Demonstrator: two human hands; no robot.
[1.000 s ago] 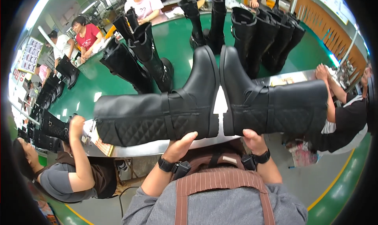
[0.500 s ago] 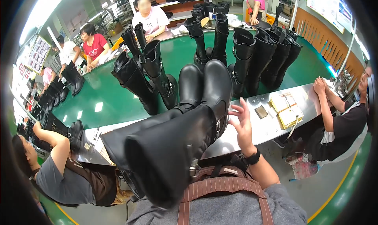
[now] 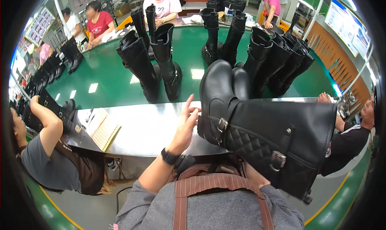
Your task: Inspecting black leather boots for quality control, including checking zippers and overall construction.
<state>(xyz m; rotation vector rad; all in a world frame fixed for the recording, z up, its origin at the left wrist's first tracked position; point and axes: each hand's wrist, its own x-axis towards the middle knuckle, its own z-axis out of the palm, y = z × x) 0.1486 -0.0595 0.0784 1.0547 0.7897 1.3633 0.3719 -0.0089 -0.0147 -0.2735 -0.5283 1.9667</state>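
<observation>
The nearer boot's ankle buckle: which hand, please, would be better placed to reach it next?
Probably the left hand: it is open and near the ankle buckle, while the right hand is hidden behind the boots.

Print and lettering appeared in several places.
A pale pink shirt (image 3: 171, 4) bore a dark number (image 3: 161, 9) on its chest; a red shirt (image 3: 100, 24) and a co-worker's brown apron (image 3: 88, 163) bore small pale lettering. Red characters (image 3: 26, 48) stood at far left near a picture board (image 3: 40, 25). At right, a white wall board (image 3: 346, 26) carried print too small to read.
</observation>
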